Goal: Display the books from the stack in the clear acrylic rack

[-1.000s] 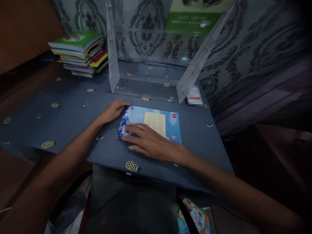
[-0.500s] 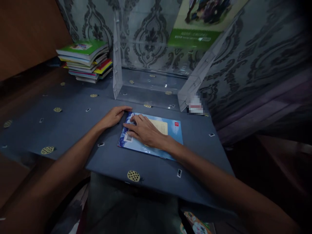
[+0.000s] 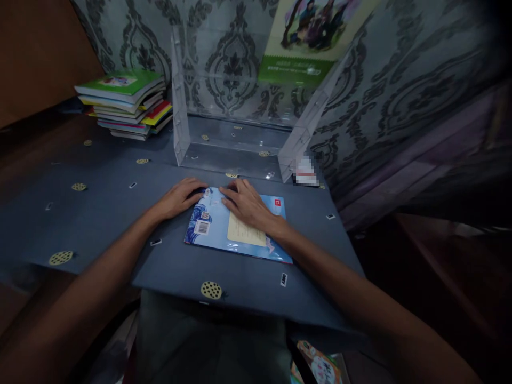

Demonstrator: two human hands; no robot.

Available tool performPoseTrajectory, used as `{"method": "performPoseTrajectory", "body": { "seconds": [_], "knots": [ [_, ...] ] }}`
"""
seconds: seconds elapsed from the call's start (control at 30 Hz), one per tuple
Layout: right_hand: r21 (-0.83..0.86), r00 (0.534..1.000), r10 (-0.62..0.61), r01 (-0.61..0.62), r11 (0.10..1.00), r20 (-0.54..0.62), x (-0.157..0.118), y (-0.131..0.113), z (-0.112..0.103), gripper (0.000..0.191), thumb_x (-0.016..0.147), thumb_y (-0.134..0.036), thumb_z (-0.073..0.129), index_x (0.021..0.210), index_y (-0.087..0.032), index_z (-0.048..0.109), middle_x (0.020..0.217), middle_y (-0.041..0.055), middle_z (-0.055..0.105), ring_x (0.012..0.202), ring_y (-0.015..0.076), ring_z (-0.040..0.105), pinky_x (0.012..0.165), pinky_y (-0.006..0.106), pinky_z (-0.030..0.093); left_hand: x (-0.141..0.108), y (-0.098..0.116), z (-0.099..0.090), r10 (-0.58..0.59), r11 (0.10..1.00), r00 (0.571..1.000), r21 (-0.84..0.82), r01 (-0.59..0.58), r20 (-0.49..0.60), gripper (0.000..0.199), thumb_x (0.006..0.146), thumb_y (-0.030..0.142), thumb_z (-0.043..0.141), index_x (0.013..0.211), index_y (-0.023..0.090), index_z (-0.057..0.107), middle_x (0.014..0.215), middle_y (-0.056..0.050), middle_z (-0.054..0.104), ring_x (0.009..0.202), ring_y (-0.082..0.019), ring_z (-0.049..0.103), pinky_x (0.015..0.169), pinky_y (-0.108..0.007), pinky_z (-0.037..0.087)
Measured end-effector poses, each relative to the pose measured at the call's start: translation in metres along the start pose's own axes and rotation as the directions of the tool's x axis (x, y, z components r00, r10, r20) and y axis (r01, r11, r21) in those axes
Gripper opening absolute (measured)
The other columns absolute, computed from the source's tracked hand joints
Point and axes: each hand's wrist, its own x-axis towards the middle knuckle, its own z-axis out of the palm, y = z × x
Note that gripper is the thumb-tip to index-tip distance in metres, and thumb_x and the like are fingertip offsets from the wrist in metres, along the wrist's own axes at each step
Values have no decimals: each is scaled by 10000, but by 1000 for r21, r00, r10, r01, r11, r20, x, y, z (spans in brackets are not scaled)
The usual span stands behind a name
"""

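Observation:
A thin blue book (image 3: 216,226) lies flat on the cloth, back cover up, with a barcode, a QR code and a cream text panel showing. My right hand (image 3: 248,205) rests on the cover near its far edge, fingers outstretched, hiding part of the panel. At the far left corner of the book, my left hand (image 3: 180,197) lies with its fingers extended and their tips at the edge. Neither hand grips anything. Just behind the book stands a clear acrylic rack (image 3: 182,144) with several tiers.
A stack of books (image 3: 124,106) stands at the back left. One green-and-cream book (image 3: 296,66) leans high in the rack. A pixelated item (image 3: 306,173) sits by the rack's right foot. Pineapple-print cloth (image 3: 108,213) covers the table, whose front edge is close to my lap.
My right hand has slid across the cover toward its far edge, uncovering the barcode and QR code. My left hand stays by the corner. The whole view has shifted slightly.

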Motion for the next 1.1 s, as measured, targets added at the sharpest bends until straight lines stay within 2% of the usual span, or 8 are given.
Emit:
{"method": "performPoseTrajectory", "body": {
  "seconds": [0.23,0.4,0.5,0.57,0.63,0.77,0.93,1.1],
  "knots": [
    [18,990,144,-144,989,6,-57,25,-21,476,1046,-398,352,1387,-177,600,1444,184,523,1324,356,473,1087,582,414,-1,5,-2,-40,999,999,23,39,35,539,985,547,366,1286,185,627,1278,-113,661,1201,-280,572,1079,-449,445],
    [30,956,286,-284,958,-59,-95,46,-28,496,1043,-431,346,1380,-189,618,1464,172,539,1354,348,495,1131,580,399,-1,8,-3,-59,997,998,50,58,35,553,980,556,347,1311,201,613,1282,-112,661,1214,-296,568,1071,-461,447],
    [98,952,304,-298,950,-48,-110,55,-34,531,1035,-499,365,1410,-200,592,1510,173,497,1406,347,452,1170,588,351,-2,8,-3,-62,996,997,62,60,38,556,975,556,352,1312,197,611,1277,-116,662,1192,-299,581,1053,-456,457],
    [181,963,268,-269,946,30,-119,58,-41,641,972,-612,480,1495,-242,490,1589,151,401,1475,354,360,1195,602,299,-2,8,-3,-66,995,997,72,63,36,560,974,560,349,1310,195,610,1270,-117,665,1177,-300,589,1043,-459,462],
    [259,967,217,-245,934,131,-126,58,-48,890,843,-709,625,1578,-305,327,1662,120,266,1533,360,236,1215,612,243,-2,8,-2,-71,994,997,80,68,31,564,974,563,345,1310,195,609,1275,-116,664,1176,-300,592,1041,-463,463],
    [292,953,191,-256,921,233,-136,54,-57,1169,702,-751,737,1621,-333,147,1707,121,88,1567,371,69,1236,614,145,-1,9,-2,-86,993,996,88,83,26,567,971,569,348,1305,194,611,1283,-113,665,1194,-302,592,1050,-462,462],
    [249,937,278,-327,912,213,-129,57,-50,1092,754,-754,688,1616,-305,190,1703,139,108,1562,384,90,1222,626,167,0,14,-4,-91,992,996,90,89,15,542,962,562,360,1284,215,624,1274,-97,676,1174,-303,607,1044,-455,468],
    [188,945,320,-328,926,71,-106,73,-38,777,907,-672,560,1544,-260,392,1612,150,372,1499,351,311,1185,601,264,1,15,-4,-102,988,994,117,99,24,551,956,544,360,1286,189,621,1258,-115,677,1166,-310,612,1010,-458,492]
  ]
}}
